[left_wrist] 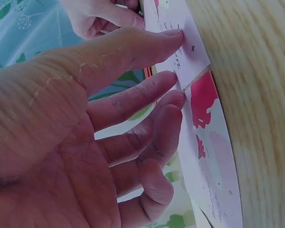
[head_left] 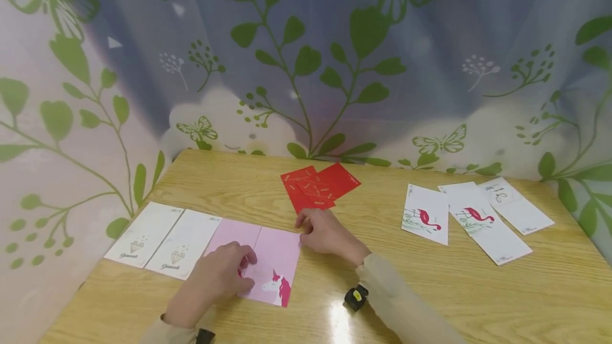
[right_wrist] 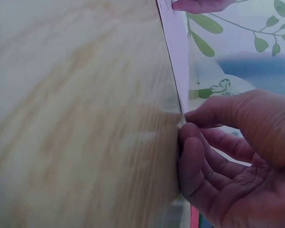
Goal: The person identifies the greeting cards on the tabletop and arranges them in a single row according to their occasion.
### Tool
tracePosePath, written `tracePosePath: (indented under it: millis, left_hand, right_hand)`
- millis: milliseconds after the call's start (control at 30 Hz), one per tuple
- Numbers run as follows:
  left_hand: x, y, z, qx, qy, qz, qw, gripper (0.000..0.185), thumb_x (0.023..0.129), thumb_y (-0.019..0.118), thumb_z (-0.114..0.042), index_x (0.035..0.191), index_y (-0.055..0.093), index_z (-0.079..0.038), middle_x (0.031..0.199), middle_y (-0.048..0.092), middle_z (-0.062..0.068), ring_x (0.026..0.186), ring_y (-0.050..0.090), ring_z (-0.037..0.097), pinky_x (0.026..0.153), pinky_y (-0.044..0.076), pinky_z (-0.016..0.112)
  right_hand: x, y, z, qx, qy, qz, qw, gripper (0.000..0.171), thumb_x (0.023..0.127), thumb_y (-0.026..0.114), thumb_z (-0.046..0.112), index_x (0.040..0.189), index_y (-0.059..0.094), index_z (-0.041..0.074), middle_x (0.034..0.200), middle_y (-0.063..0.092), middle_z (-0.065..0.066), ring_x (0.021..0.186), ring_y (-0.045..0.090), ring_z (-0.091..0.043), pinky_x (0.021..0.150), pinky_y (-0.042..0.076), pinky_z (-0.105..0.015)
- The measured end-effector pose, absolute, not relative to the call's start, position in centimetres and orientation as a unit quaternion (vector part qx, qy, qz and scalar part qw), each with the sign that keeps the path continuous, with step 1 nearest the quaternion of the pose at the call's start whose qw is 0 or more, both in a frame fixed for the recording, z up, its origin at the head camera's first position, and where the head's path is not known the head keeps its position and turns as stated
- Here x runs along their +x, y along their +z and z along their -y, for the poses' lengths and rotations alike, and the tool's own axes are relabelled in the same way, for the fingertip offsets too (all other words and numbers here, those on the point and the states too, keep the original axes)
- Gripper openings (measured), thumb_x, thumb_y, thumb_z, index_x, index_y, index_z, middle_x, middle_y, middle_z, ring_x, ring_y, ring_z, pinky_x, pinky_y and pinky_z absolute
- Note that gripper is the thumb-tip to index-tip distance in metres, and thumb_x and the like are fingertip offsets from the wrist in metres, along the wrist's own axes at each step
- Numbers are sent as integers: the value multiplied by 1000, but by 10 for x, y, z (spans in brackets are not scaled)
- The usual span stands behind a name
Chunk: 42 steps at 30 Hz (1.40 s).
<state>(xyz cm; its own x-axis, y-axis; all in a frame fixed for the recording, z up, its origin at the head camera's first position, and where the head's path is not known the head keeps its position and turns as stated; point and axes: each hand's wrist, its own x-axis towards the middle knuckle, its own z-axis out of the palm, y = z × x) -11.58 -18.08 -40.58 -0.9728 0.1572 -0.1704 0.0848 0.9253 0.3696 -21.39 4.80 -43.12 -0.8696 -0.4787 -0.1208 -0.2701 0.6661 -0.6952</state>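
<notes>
1. Left hand [head_left: 217,275]: fingers [left_wrist: 173,38] nearly straight, tips pressing flat on the pink unicorn envelope [head_left: 274,261]. No pinch; reads as pinning it to the table so it doesn't slide.
2. Right hand [head_left: 325,232]: fingers curled, tips at that envelope's far right corner [right_wrist: 183,118]. The right wrist view shows thumb and forefinger closing on the edge, likely nipping the corner to square or shift it. Whether it's actually lifted off the wood: can't tell.
3. Second pink envelope [head_left: 231,232] lies just left of the unicorn one, long edges touching, partly under the left hand. Pink count: 2.
4. Further left of it: two white envelopes [head_left: 162,240] with a diamond print, side by side, edges touching. Same row, so it looks like grouping by design.
5. Beyond it, just past the right hand: red envelopes [head_left: 317,185], fanned and overlapping. At least 3; exact count unclear.
6. Well right of it: flamingo envelopes [head_left: 425,214], 2, plus one more white envelope [head_left: 516,206] with a small print, loosely overlapping. 3 in that group.
7. All on the wooden table [head_left: 430,291].
</notes>
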Motion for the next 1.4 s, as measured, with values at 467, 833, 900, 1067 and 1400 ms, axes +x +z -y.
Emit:
tracePosePath:
  millis: [467, 833, 900, 1067, 1400]
  left_hand:
    - [-156, -389, 165, 95, 199, -973, 64, 21, 88, 79, -27, 105, 72, -15, 93, 67, -2, 78, 57, 12, 70, 51, 32]
    - [-219, -381, 121, 109, 263, -959, 1, 29, 93, 71, -24, 116, 72, -7, 110, 72, 9, 94, 67, 21, 82, 57, 38]
    - [-231, -382, 114, 104, 273, -956, 9, 33, 94, 70, -24, 121, 70, -4, 116, 71, 11, 101, 66, 24, 87, 57, 40]
    - [-258, -391, 100, 86, 271, -958, 28, 43, 96, 69, -30, 130, 64, -3, 121, 65, 13, 106, 62, 26, 91, 55, 43]
    - [-282, -410, 79, 41, 125, -986, 102, 87, 84, 72, -65, 141, 52, -3, 142, 48, 23, 129, 48, 38, 102, 49, 53]
  right_hand:
    - [-225, -418, -105, -191, -299, -934, 38, 27, 95, 72, 28, 115, 68, 12, 105, 70, -5, 92, 63, -20, 81, 56, -38]
    - [-231, -423, -135, -198, -136, -968, -75, 60, 95, 65, 53, 136, 62, 11, 142, 59, -19, 127, 56, -45, 96, 51, -65]
    - [-232, -424, -139, -194, -134, -969, -73, 62, 96, 63, 55, 139, 60, 11, 145, 57, -19, 130, 55, -45, 97, 50, -66]
    - [-233, -424, -148, -194, -139, -969, -64, 65, 97, 60, 54, 141, 58, 7, 146, 57, -22, 129, 58, -46, 96, 53, -63]
    - [-233, -421, -162, -177, -163, -970, -36, 67, 98, 57, 55, 144, 55, 6, 148, 56, -21, 129, 59, -44, 93, 56, -59]
